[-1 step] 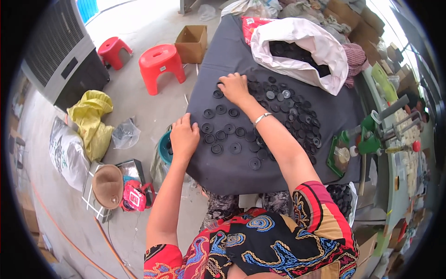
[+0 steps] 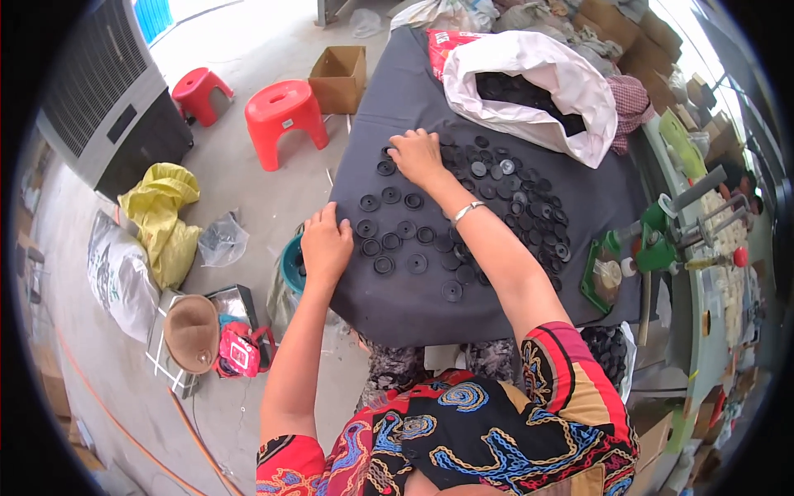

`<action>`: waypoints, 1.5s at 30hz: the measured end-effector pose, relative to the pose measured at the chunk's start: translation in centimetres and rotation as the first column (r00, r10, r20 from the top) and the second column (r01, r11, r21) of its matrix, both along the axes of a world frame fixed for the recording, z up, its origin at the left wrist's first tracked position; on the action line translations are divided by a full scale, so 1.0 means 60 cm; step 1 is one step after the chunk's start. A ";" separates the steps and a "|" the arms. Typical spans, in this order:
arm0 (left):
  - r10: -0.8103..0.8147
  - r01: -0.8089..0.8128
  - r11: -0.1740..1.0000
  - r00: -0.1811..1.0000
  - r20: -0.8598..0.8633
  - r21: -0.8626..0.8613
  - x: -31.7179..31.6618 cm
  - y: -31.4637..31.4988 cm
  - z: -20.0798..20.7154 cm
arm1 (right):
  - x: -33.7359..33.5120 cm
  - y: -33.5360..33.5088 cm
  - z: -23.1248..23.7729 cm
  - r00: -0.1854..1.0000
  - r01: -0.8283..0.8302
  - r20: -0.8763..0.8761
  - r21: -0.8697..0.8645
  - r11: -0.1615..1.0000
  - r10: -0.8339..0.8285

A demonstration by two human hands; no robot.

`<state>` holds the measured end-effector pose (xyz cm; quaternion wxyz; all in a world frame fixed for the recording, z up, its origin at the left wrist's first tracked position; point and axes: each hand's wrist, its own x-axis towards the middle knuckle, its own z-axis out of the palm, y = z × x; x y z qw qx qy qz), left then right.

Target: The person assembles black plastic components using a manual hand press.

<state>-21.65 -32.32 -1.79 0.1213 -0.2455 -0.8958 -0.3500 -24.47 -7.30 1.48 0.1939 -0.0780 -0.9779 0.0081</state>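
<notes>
A loose group of round black plastic discs (image 2: 417, 263) with raised rims lies on the left part of a dark grey cloth-covered table (image 2: 372, 302). To their right is a denser heap of similar discs (image 2: 538, 219). My right hand (image 2: 418, 157) rests at the far end of the loose group, fingers bent and slightly apart, the thumb side beside a disc (image 2: 385, 168). At the table's left edge is my left hand (image 2: 326, 246), its fingers loosely bent and apart, above a teal bucket (image 2: 289, 264). Nothing shows in either hand; both palms are hidden.
A white sack (image 2: 529, 91) of black parts lies open at the table's far side. At the right edge stands a green hand-press device (image 2: 657, 248). Red stools (image 2: 285, 112), a cardboard box (image 2: 339, 78) and a yellow sack (image 2: 161, 202) are on the floor at left.
</notes>
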 end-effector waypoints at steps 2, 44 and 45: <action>-0.008 0.008 1.000 1.000 -0.013 -0.003 -0.002 0.001 -0.001 | 0.016 0.017 0.014 0.996 0.053 -0.077 0.048 0.997 -0.049; 0.018 -0.019 0.999 1.000 -0.021 -0.033 -0.003 0.002 0.004 | 0.099 -0.021 -0.020 0.959 -0.220 -0.193 -0.033 0.975 0.210; 0.015 -0.016 0.999 1.000 -0.021 -0.039 -0.003 0.003 0.004 | 0.090 -0.027 -0.022 0.984 -0.174 -0.054 -0.122 0.977 0.169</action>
